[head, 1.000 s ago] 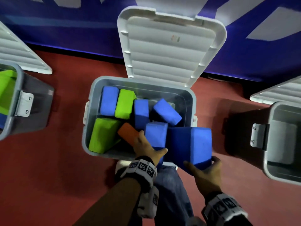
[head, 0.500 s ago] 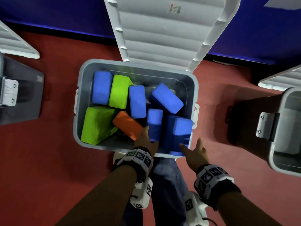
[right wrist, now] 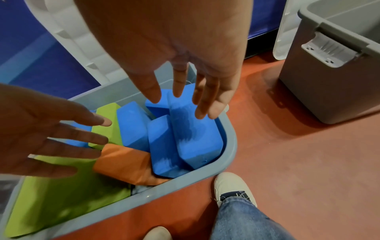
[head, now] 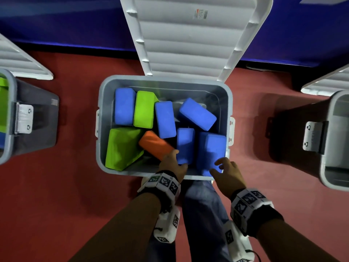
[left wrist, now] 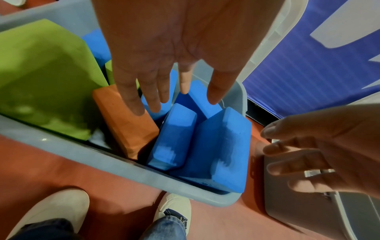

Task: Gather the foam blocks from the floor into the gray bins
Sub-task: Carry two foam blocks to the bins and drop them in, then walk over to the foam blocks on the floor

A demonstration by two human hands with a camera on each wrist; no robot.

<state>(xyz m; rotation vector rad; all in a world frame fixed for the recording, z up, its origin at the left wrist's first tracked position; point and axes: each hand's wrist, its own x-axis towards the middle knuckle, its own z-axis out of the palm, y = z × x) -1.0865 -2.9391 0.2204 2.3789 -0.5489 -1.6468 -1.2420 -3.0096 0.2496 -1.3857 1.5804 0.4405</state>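
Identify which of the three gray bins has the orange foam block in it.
The middle bin, directly in front of the person, holds the orange block among blue and green ones. The left bin shows only green and blue; the right bin shows no blocks.

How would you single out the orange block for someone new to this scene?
Find the middle gray bin with its white lid open against the blue wall. Along its near side, the orange block lies tilted between a big green block and upright blue ones, the bin's only orange piece.

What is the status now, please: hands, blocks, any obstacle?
Left hand open, right hand open, both empty above the middle bin. Big blue block inside, standing at the near right corner. Nothing in the way.
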